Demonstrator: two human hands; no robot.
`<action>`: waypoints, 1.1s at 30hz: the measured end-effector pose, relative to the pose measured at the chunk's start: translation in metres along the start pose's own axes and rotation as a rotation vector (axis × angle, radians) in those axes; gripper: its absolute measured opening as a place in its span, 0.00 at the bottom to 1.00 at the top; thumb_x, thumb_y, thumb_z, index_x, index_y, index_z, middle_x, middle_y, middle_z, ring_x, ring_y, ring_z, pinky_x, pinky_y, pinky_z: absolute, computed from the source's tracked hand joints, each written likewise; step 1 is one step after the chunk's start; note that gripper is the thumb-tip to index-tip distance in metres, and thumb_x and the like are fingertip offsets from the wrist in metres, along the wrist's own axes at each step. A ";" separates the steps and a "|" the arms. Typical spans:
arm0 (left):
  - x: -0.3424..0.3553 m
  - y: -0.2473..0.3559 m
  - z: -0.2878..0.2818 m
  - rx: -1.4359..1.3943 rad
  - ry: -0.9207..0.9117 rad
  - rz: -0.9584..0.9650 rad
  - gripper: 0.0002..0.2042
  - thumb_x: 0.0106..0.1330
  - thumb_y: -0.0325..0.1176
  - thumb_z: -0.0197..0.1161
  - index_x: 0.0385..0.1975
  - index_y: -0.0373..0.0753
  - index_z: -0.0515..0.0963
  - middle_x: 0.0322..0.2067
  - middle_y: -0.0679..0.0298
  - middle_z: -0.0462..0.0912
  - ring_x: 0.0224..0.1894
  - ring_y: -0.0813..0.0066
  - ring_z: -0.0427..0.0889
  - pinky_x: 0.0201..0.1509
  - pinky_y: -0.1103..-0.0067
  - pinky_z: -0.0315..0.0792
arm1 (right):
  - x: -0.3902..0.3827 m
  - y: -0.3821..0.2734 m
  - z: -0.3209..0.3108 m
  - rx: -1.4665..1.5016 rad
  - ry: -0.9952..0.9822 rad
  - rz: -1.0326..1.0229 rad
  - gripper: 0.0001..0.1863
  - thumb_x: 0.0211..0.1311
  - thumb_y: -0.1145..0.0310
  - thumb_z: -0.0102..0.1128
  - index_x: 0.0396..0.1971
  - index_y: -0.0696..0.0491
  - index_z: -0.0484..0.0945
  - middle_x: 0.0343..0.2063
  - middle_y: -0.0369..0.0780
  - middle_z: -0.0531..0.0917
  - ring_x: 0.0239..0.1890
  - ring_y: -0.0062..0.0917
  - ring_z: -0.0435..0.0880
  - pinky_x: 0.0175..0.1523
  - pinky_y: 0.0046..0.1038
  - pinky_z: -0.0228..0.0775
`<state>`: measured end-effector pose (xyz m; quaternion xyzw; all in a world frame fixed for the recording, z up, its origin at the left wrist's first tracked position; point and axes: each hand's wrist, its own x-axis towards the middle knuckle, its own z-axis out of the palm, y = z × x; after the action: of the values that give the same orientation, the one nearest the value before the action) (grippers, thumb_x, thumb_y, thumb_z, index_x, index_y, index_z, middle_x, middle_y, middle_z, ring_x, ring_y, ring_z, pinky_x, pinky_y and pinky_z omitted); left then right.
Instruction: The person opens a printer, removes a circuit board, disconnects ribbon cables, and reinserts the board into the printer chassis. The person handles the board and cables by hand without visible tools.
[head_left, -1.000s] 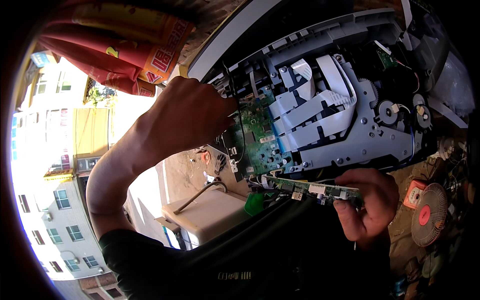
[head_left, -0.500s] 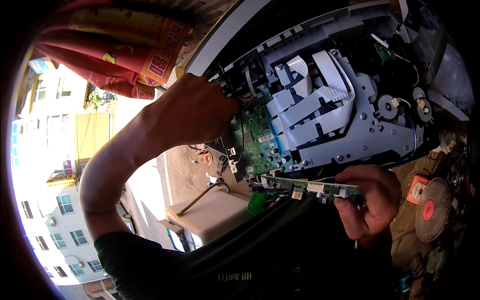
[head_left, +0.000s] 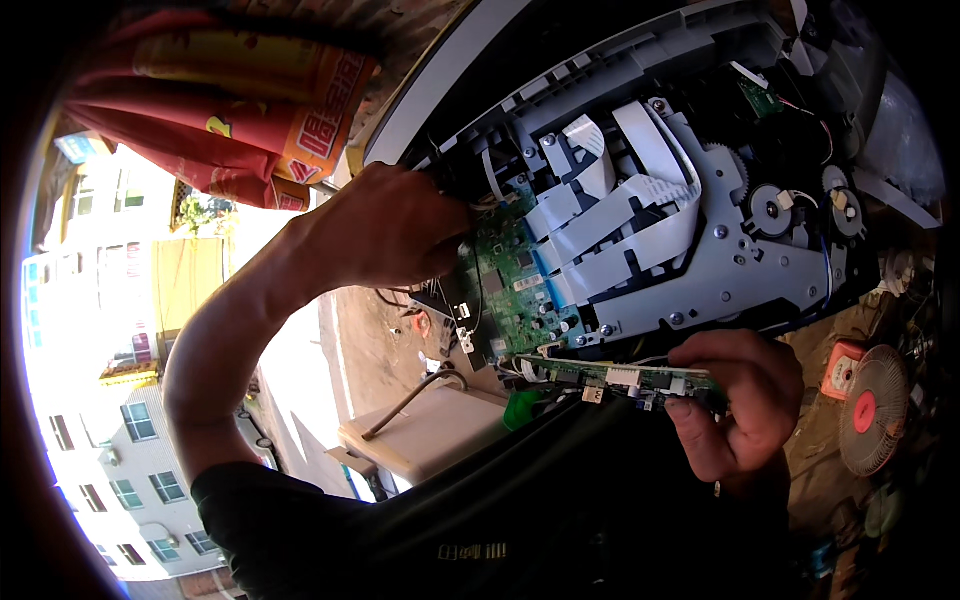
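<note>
An opened machine with a grey metal chassis plate (head_left: 750,265) lies in front of me, probably a printer. Wide white ribbon cables (head_left: 640,245) run across it into a green main circuit board (head_left: 515,285) at its left end. My left hand (head_left: 400,225) is closed at the outer edge of that board; its fingertips and whatever they grip are hidden. Between thumb and fingers, my right hand (head_left: 745,405) pinches the right end of a narrow green circuit board (head_left: 625,377). This strip sits along the machine's near edge, its left end beside thin wires at the main board.
White gears (head_left: 770,212) sit at the machine's right end. A round fan (head_left: 872,412) and a small orange object (head_left: 843,370) stand to the right. Red printed fabric (head_left: 240,100) hangs at upper left. A beige box-like object (head_left: 425,430) stands beyond my left arm.
The whole view has shifted slightly, with the machine a little further left. My left hand has moved slightly at the board's edge; my right hand keeps its pinch on the narrow board.
</note>
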<state>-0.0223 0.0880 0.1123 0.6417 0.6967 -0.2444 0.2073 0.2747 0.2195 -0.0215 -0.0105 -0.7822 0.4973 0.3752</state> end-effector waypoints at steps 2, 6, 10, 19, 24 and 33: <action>0.000 -0.005 0.005 -0.037 0.040 0.024 0.05 0.56 0.32 0.67 0.27 0.39 0.81 0.20 0.54 0.81 0.27 0.50 0.84 0.33 0.60 0.77 | 0.001 -0.001 0.000 -0.013 0.001 0.001 0.08 0.58 0.69 0.71 0.32 0.57 0.83 0.34 0.42 0.86 0.25 0.27 0.87 0.28 0.25 0.77; -0.001 -0.009 0.010 -0.071 0.122 0.091 0.07 0.57 0.30 0.69 0.22 0.38 0.77 0.17 0.55 0.78 0.23 0.50 0.82 0.27 0.61 0.73 | 0.002 0.000 -0.001 -0.005 0.011 0.002 0.08 0.57 0.69 0.71 0.32 0.57 0.83 0.34 0.41 0.87 0.25 0.27 0.86 0.27 0.25 0.76; -0.002 -0.007 0.005 -0.095 0.048 0.038 0.06 0.57 0.33 0.67 0.27 0.38 0.80 0.19 0.53 0.80 0.27 0.50 0.85 0.35 0.60 0.79 | 0.001 0.000 0.000 0.001 0.025 -0.001 0.08 0.57 0.69 0.71 0.32 0.57 0.83 0.34 0.41 0.87 0.24 0.27 0.86 0.26 0.25 0.75; -0.004 -0.013 0.015 -0.133 0.135 0.121 0.09 0.57 0.29 0.71 0.21 0.37 0.76 0.16 0.54 0.77 0.22 0.50 0.81 0.26 0.62 0.73 | -0.001 0.001 0.004 0.065 0.043 -0.010 0.09 0.56 0.70 0.69 0.31 0.59 0.81 0.32 0.45 0.86 0.24 0.28 0.84 0.28 0.27 0.76; -0.006 -0.011 0.013 -0.175 0.140 0.106 0.09 0.58 0.30 0.68 0.21 0.37 0.76 0.17 0.54 0.78 0.22 0.51 0.82 0.28 0.61 0.76 | -0.001 0.001 0.002 0.082 0.021 -0.012 0.09 0.56 0.71 0.68 0.33 0.59 0.80 0.33 0.46 0.86 0.25 0.30 0.85 0.29 0.28 0.78; 0.001 -0.007 -0.001 -0.095 -0.054 0.066 0.07 0.59 0.33 0.67 0.25 0.37 0.79 0.21 0.53 0.81 0.29 0.51 0.85 0.35 0.60 0.79 | -0.001 0.003 0.001 0.092 0.007 -0.029 0.09 0.56 0.70 0.69 0.34 0.59 0.81 0.33 0.45 0.86 0.25 0.29 0.85 0.29 0.27 0.78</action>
<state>-0.0293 0.0890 0.1124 0.6468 0.6803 -0.2214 0.2643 0.2738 0.2204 -0.0242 0.0162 -0.7573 0.5271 0.3852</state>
